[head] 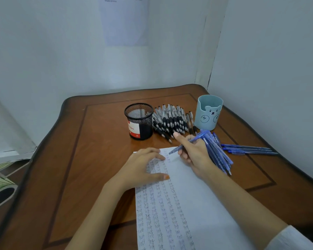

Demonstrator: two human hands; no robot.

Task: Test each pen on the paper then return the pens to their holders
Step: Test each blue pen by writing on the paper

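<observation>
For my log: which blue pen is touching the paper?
The blue pen pinched in the right hand, tip on the paper; the bundle in that hand and the loose pens are off it.

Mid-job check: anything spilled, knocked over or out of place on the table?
Nothing spilled or damaged. Both holders, the mesh cup and the bear cup, stand upright. The black pens lie heaped between them, and three blue pens lie loose at far right. The right hand grips a bundle of blue pens.
</observation>
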